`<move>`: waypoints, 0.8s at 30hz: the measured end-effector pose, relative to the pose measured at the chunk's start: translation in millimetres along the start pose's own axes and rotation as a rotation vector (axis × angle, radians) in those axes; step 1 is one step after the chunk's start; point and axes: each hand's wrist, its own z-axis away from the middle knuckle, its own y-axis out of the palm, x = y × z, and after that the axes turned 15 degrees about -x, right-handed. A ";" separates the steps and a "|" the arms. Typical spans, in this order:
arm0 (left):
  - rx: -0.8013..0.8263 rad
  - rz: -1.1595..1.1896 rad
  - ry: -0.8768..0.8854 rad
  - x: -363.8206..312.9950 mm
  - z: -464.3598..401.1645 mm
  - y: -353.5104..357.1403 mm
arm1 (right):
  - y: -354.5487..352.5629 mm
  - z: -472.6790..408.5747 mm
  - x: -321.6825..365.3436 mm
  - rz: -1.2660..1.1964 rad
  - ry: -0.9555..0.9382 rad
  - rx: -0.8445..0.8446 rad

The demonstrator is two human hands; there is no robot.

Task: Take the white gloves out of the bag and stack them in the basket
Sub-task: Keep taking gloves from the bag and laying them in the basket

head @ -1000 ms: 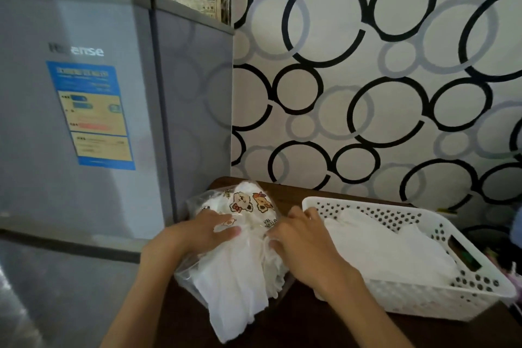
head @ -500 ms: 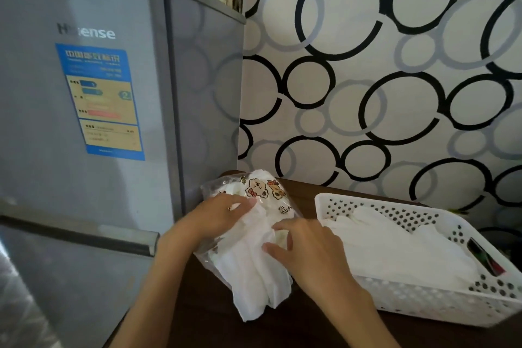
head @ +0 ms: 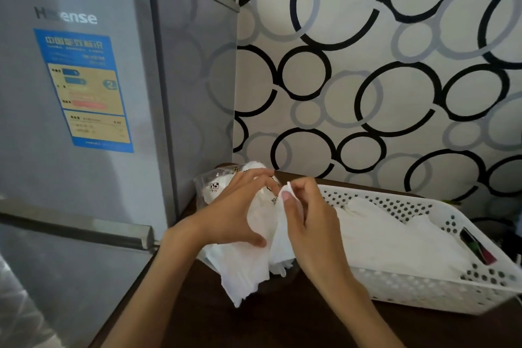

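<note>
Lower centre: left hand (head: 234,212) gripping printed clear bag (head: 210,186), right hand (head: 303,217) pinching white glove (head: 278,243) at bag mouth. More gloves (head: 395,240) in basket (head: 423,288), lower right. Upper left: "Hisense" fridge (head: 84,121), blue Chinese energy label (head: 84,90), grade 2.

- On the grey fridge (head: 84,121) door, a brand name partly washed out by glare: "H…ense".
- On the blue and yellow sticker (head: 84,90) below it, a heading in Chinese characters and a large "2"; small print too blurred to read.
- On the bag (head: 210,186), printing too small to read.
</note>
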 end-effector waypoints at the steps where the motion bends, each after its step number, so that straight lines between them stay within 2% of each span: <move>1: -0.004 0.020 -0.010 0.4 0.6 -1.7 | -0.1 -0.5 -0.6 -0.022 -0.009 -0.029; 3: 0.024 -0.019 -0.035 6.5 2.6 -3.2 | -3.4 -4.3 -3.5 -0.028 -0.007 0.048; 6: 0.085 -0.139 -0.072 15.5 4.1 -0.5 | -13.5 -11.2 -11.6 0.125 0.036 0.391; 8: 0.090 -0.167 -0.080 18.1 3.8 2.0 | -20.1 -12.4 -15.5 0.252 0.033 0.468; 10: 0.088 -0.181 -0.084 18.1 3.6 2.8 | -26.6 -15.7 -11.3 0.335 -0.028 0.361; 13: 0.088 -0.194 -0.088 17.0 3.8 1.8 | -36.5 -20.9 -2.6 0.147 -0.084 0.096; 17: 0.075 -0.205 -0.100 18.3 4.4 2.2 | -46.4 -22.8 8.8 0.008 -0.108 0.159; 19: 0.084 -0.229 -0.100 19.1 4.7 2.8 | -54.5 -28.2 11.3 -0.048 -0.040 0.069; 22: 0.085 -0.232 -0.108 19.2 5.0 3.7 | -67.6 -35.3 14.4 -0.110 0.041 0.081; 24: 0.088 -0.231 -0.106 18.4 4.9 4.5 | -77.7 -40.2 14.2 -0.198 0.114 -0.022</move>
